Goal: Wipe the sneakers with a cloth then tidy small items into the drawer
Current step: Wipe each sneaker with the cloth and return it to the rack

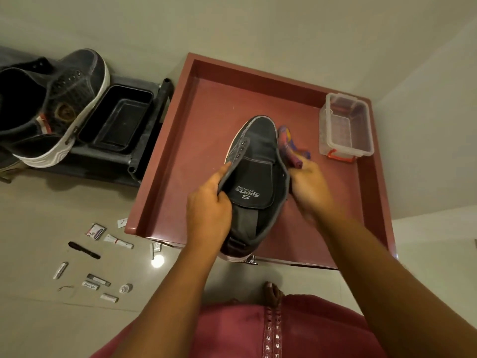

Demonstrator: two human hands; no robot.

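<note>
Dark sneaker [255, 161] in left grip [209, 213], above drawer [371, 192].

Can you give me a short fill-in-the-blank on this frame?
1. The left hand grips the sneaker by its ____.
2. The right hand holds a ____ against the sneaker's side.
3. The clear plastic box sits inside the red ____.
4. The marker lies on the ____.

Missing words: collar; cloth; drawer; floor
</note>
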